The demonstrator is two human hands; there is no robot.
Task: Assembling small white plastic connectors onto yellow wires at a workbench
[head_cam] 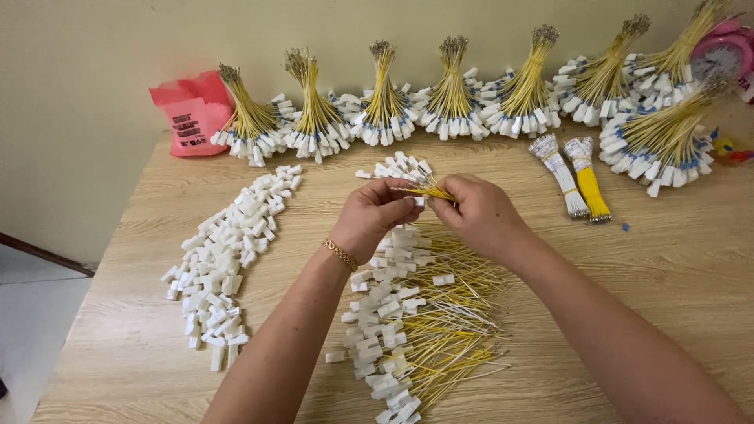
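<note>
Nearest the camera, a loose heap of yellow wires with white plugs (408, 322) lies spread on the wooden table (667, 267), just under both forearms. Above it the left hand (373, 216) and the right hand (481, 213) meet close together, fingertips pinched on a small bunch of yellow wires (428, 191) held just over the table; the left wrist wears a gold bracelet (340, 254). To the left, a curved pile of loose white plugs (228, 259) runs across the tabletop. Just beyond the hands sits a smaller cluster of white plugs (404, 166). To the right lie two tied bundles, one white (559, 174) and one yellow (589, 182). Along the wall stand finished wire bundles (452, 98), with a pink bag (192, 114) at the left and a pink clock (726, 51) at the right.
</note>
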